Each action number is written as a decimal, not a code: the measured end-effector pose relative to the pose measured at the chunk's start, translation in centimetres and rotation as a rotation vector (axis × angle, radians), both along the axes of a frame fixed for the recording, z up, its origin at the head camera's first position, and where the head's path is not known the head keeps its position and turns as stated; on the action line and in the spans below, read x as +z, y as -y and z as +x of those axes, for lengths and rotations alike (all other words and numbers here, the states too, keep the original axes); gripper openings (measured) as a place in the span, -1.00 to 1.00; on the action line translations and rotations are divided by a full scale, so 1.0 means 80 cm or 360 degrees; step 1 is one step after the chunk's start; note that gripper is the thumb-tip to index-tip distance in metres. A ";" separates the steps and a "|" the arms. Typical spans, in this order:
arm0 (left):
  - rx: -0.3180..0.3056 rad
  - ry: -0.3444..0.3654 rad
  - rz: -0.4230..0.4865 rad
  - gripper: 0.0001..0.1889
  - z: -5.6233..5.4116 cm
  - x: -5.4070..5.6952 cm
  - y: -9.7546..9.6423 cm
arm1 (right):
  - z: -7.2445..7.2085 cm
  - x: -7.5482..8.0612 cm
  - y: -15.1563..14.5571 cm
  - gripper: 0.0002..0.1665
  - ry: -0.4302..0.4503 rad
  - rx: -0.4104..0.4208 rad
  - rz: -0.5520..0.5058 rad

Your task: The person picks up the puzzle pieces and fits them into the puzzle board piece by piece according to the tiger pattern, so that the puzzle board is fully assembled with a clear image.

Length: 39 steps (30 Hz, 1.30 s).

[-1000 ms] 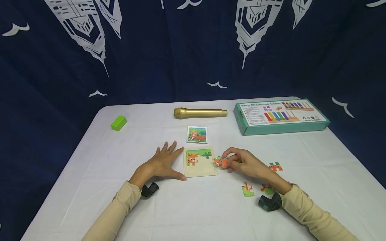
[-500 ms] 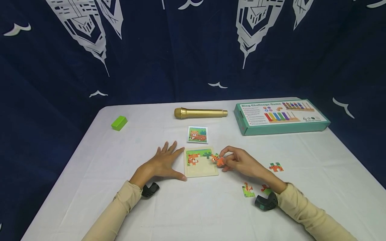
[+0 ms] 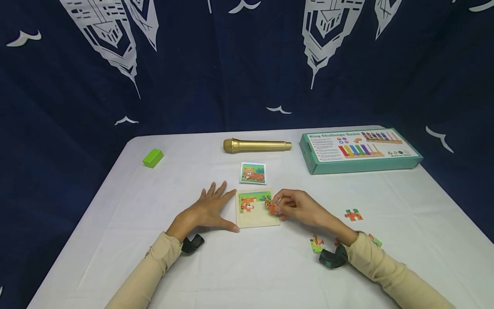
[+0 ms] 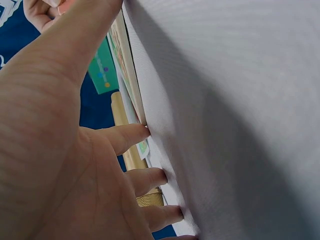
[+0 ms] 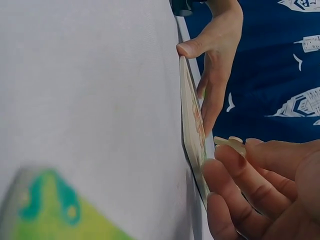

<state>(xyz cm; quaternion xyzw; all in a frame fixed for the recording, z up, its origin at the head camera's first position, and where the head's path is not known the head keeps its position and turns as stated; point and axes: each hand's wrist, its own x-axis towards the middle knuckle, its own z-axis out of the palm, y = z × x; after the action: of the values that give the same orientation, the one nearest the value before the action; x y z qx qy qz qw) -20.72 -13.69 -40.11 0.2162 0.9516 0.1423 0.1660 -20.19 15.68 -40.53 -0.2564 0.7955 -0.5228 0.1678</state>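
A shallow wooden puzzle board [image 3: 256,219] lies mid-table, with a tiger-face piece [image 3: 246,204] and green scenery along its upper part. My left hand [image 3: 210,210] rests at the board's left side, fingers spread, with thumb and index fingertip at its edge. Over the board's right part, my right hand [image 3: 302,207] pinches an orange puzzle piece [image 3: 270,207] between thumb and fingers. The right wrist view shows this piece [image 5: 231,144] edge-on, held above the board's face. Behind the board is a small tiger picture card [image 3: 253,173].
Several loose puzzle pieces lie at the right, one [image 3: 353,215] beyond the forearm and another [image 3: 317,244] near the black wrist camera [image 3: 333,257]. A gold microphone [image 3: 256,145], a green block [image 3: 152,158] and a teal game box [image 3: 360,150] stand along the back.
My right hand has moved left with the pinched piece, from beside the board's right edge to over its right part. A loose piece has come into view behind the right sleeve. The left hand stays put.
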 end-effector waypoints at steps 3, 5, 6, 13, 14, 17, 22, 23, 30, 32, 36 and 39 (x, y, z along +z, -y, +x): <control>-0.0003 -0.0004 0.0002 0.22 0.000 0.000 0.001 | -0.002 0.000 0.006 -0.87 -0.0113 -0.0037 0.0064; -0.0002 -0.0004 0.0001 0.22 0.000 0.001 0.001 | -0.004 0.000 0.010 -0.89 -0.0160 -0.0053 0.0080; -0.0002 -0.0004 0.0003 0.22 0.000 0.001 0.001 | -0.005 0.000 0.012 -0.89 -0.0167 -0.0057 0.0076; -0.0006 0.0002 -0.0001 0.22 0.001 0.001 -0.001 | -0.009 -0.003 0.024 -0.88 -0.0089 -0.0069 0.0023; -0.0005 0.0003 -0.0003 0.22 0.001 0.001 -0.001 | -0.009 -0.003 0.025 -0.87 -0.0075 -0.0074 0.0016; -0.0002 0.0004 -0.0012 0.21 0.000 0.002 -0.001 | -0.009 -0.005 0.028 -0.86 -0.0064 -0.0089 0.0003; -0.0005 0.0004 -0.0016 0.21 0.001 0.003 -0.001 | -0.010 -0.005 0.033 -0.87 -0.0068 -0.0097 -0.0003; -0.0006 0.0004 -0.0016 0.21 0.001 0.003 -0.001 | -0.010 -0.006 0.034 -0.87 -0.0068 -0.0097 -0.0005; -0.0004 0.0000 -0.0023 0.21 0.000 0.002 -0.001 | -0.010 -0.008 0.038 -0.88 -0.0163 -0.0110 0.0035; -0.0004 0.0001 -0.0024 0.20 0.000 0.002 0.000 | -0.011 -0.009 0.039 -0.87 -0.0237 -0.0108 0.0081; -0.0011 0.0000 -0.0027 0.20 0.000 0.002 -0.001 | -0.011 -0.010 0.042 -0.87 -0.0339 -0.0099 0.0151; -0.0015 -0.0003 -0.0033 0.21 0.000 0.003 -0.001 | -0.011 -0.009 0.043 -0.88 -0.0358 -0.0099 0.0174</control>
<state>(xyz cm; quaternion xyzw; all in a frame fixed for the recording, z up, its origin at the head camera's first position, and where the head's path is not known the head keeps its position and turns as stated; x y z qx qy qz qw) -20.69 -13.64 -39.87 0.2191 0.9521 0.1313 0.1679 -21.10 12.20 -41.28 -0.2790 0.8442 -0.4516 0.0748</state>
